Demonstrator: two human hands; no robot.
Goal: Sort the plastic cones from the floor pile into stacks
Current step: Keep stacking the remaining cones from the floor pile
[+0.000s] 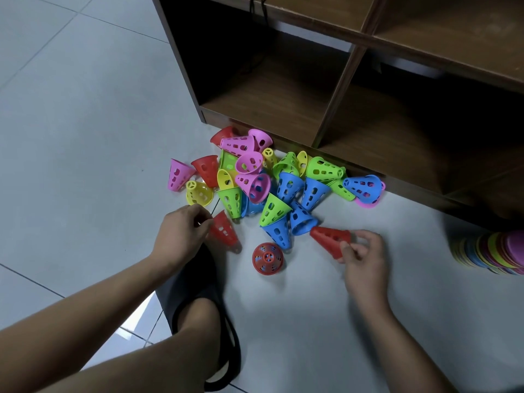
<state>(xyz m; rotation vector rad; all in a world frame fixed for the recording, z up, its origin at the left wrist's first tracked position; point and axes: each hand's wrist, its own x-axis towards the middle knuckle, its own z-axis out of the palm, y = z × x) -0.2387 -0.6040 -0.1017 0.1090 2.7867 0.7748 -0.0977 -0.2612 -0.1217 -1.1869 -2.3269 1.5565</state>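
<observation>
tile floor (85,109), wood shelf (340,80). l hand (181,231) pinches red cone (225,232), r hand (363,251) grips 2nd red cone (330,238), both just short of cone pile (269,177).

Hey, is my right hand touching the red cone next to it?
Touching. The head view shows the right hand pinching the red cone at its wide end, thumb pressed on its side.

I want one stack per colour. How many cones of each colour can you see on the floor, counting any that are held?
Red cones: 5
Pink cones: 6
Yellow cones: 4
Green cones: 6
Blue cones: 6
Total: 27. Many overlap, so nested ones may be hidden.
</observation>
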